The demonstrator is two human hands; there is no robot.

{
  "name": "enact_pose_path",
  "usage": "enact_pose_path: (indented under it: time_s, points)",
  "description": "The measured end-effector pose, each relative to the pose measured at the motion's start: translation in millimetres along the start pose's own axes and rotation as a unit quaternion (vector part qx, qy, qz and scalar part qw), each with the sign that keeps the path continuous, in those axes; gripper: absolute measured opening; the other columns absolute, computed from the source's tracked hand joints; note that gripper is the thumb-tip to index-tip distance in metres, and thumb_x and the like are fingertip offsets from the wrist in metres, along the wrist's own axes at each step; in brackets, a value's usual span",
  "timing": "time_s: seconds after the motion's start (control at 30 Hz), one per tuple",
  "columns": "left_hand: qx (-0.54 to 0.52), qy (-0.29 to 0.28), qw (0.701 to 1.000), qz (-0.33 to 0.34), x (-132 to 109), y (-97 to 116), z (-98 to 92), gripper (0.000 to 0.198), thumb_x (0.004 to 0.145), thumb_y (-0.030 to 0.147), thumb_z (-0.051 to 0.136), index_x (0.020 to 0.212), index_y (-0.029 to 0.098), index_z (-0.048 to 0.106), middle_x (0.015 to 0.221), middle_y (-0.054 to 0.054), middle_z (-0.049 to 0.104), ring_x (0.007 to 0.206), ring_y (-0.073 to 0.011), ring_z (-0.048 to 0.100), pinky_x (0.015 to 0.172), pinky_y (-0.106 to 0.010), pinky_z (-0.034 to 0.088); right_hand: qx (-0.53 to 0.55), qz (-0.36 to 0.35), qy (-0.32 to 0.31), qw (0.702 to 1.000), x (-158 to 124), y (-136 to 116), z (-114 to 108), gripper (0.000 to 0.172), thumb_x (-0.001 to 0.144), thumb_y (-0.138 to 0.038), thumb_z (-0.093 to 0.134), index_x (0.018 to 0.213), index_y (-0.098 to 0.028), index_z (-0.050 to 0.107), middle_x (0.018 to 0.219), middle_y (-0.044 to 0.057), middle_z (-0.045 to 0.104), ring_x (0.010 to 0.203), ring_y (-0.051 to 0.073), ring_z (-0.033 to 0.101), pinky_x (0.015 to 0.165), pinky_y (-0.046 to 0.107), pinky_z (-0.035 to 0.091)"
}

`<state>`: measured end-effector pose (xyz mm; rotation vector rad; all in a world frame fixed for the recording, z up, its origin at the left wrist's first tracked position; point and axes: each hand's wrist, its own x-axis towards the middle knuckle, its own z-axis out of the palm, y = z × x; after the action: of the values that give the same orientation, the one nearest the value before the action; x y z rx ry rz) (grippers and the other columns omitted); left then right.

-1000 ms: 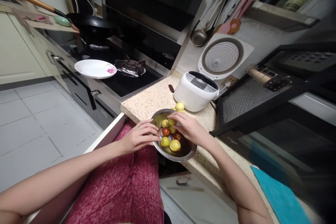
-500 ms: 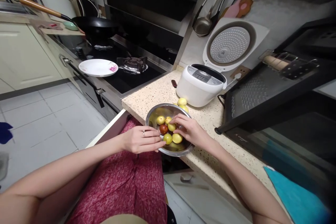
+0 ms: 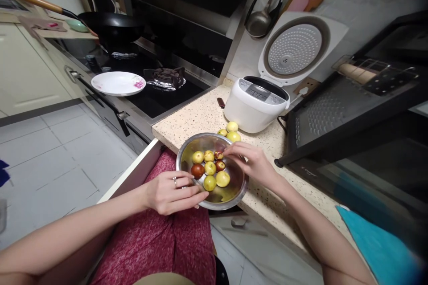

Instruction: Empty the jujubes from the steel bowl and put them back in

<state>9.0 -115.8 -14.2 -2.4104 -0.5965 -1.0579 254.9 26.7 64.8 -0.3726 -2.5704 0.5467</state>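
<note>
Gripping rim of round shiny steel bowl [image 3: 187,153] with left hand [image 3: 170,192], at edge of speckled stone bench [image 3: 197,122]. Pinching small reddish fruit [image 3: 219,155] among smooth green ones, right hand [image 3: 252,163] fingertips closing.

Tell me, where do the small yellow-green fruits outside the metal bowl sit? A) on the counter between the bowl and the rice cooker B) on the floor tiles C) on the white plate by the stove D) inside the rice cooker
A: the loose fruits lie on the speckled counter, just behind the metal bowl and in front of the white rice cooker.
</note>
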Motion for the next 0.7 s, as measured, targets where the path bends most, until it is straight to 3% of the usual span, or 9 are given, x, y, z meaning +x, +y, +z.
enact_pose_path:
  time_s: [0.17,0.3,0.4,0.53,0.7]
  points:
    - [0.014,0.016,1.000,0.020,7.2,-1.0,-5.9,0.020,0.093,0.023,0.069,0.108,0.010,0.074,0.082,-0.002,0.076,0.073,-0.0123,0.073,0.083,-0.027,0.065,-0.061,0.056,0.120,0.989,1.0,21.6,-22.7,0.015,0.094,-0.014,0.058,0.094,-0.020,0.072,0.093,0.006,0.074,0.086,0.021,0.070,0.078,0.034,0.055]
    - [0.024,0.009,0.999,0.038,9.9,-0.5,-8.6,0.016,0.093,0.019,0.068,0.103,0.010,0.076,0.077,-0.001,0.074,0.068,-0.0115,0.071,0.081,-0.026,0.065,-0.086,0.097,0.142,0.981,-1.1,46.2,-23.6,0.015,0.092,-0.014,0.058,0.092,-0.019,0.072,0.093,0.006,0.074,0.086,0.022,0.070,0.080,0.034,0.053]
    - [0.027,0.003,0.998,0.050,9.0,0.7,-10.4,0.018,0.095,0.022,0.065,0.102,0.011,0.077,0.075,0.000,0.073,0.066,-0.0116,0.070,0.080,-0.026,0.065,-0.110,0.132,0.112,0.979,-2.9,56.6,-22.7,0.015,0.093,-0.014,0.058,0.095,-0.018,0.072,0.097,0.007,0.075,0.090,0.022,0.069,0.081,0.034,0.050]
    - [0.026,-0.021,0.998,0.054,9.7,2.2,-14.7,0.022,0.099,0.026,0.060,0.103,0.011,0.077,0.075,-0.001,0.072,0.069,-0.0123,0.070,0.081,-0.027,0.065,-0.142,0.185,0.016,0.972,-4.2,54.3,-28.6,0.010,0.090,-0.016,0.064,0.093,-0.018,0.074,0.093,0.006,0.075,0.082,0.021,0.068,0.074,0.031,0.047]
    - [0.019,-0.061,0.997,0.049,7.9,4.5,-18.6,0.024,0.097,0.029,0.064,0.109,0.011,0.075,0.080,-0.001,0.073,0.075,-0.0130,0.071,0.088,-0.028,0.064,-0.141,0.185,-0.098,0.968,-4.5,42.3,-37.1,0.014,0.086,-0.013,0.070,0.096,-0.019,0.076,0.093,0.006,0.076,0.083,0.021,0.069,0.074,0.029,0.045]
